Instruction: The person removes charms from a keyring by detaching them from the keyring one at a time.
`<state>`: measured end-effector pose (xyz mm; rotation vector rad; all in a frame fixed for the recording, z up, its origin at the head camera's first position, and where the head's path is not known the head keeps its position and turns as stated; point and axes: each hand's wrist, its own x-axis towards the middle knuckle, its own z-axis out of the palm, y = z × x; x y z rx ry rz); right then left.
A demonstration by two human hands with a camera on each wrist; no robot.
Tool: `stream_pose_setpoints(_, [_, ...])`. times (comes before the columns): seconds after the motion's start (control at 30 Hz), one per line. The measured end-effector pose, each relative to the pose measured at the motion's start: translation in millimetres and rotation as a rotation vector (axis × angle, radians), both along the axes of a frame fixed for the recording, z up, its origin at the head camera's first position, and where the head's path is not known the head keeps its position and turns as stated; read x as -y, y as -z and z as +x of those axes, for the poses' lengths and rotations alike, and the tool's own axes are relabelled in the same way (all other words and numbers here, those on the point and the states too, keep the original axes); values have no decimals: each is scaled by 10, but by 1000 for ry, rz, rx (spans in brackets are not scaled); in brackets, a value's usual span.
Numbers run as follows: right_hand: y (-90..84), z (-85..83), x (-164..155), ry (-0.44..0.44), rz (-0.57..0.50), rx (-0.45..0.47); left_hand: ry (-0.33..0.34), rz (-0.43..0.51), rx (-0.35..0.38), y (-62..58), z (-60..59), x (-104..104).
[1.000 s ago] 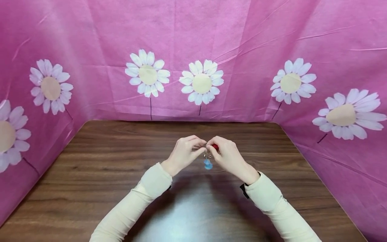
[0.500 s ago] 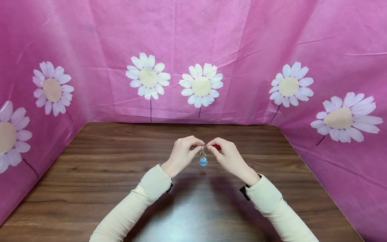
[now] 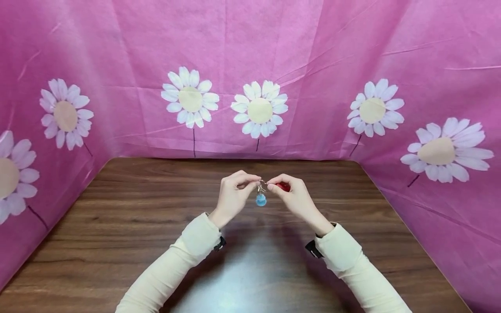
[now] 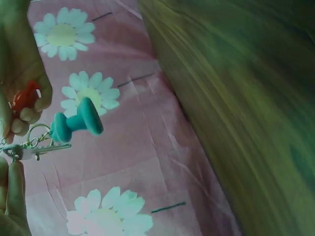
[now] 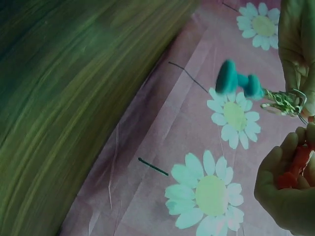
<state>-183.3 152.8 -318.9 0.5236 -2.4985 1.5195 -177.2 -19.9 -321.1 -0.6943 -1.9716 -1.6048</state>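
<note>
Both hands raised above the bench (image 3: 129, 208), meeting at centre, fingertips nearly touching. Left hand (image 3: 233, 194): fingers (image 3: 246, 177) curled, thumb and forefinger pinching a small metal key ring (image 3: 261, 187); in the left wrist view the ring (image 4: 35, 135) and a small clasp sit just at the fingertips. Right hand (image 3: 294, 196): fingers (image 3: 278, 179) curled round a red piece (image 3: 283, 187), which shows between forefinger and thumb; right wrist view shows the same red piece (image 5: 295, 167) cupped in the bent fingers. A blue pushpin-shaped charm (image 3: 261, 200) hangs from the ring, just below the gap between the two sets of fingertips, clear of the bench surface. In the left wrist view the charm (image 4: 74, 125) reads as teal and lies tilted, just beside the ring; right wrist view shows it (image 5: 238, 82) likewise, attached to the metal fittings. Cream sleeves (image 3: 195, 243) cover both forearms. Pink cloth with white daisies (image 3: 260, 108) stands behind and to either side of the hands.
</note>
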Motion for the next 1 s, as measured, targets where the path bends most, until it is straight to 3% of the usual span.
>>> stream_pose_setpoints(0.2, [-19, 3, -31, -35, -18, -10, 44, 80, 118, -44, 24, -31])
stream_pose_setpoints(0.33, [-21, 5, -41, -58, 45, -22, 80, 86, 168, 101, -66, -19])
stream_pose_setpoints(0.43, [-13, 10, -40, -44, 85, -20, 105, 45, 225, 208, -115, -9])
stream_pose_setpoints(0.63, [-9, 15, -36, -32, 88, -8, 170, -47, 325, 252, -129, 9])
stream_pose_setpoints(0.8, [10, 6, -20, -35, 118, -58, 180, -130, 338, 253, -189, 20])
stream_pose_setpoints(1.0, [25, -3, 6, -58, 117, -54, 106, -215, 291, 239, -195, 60])
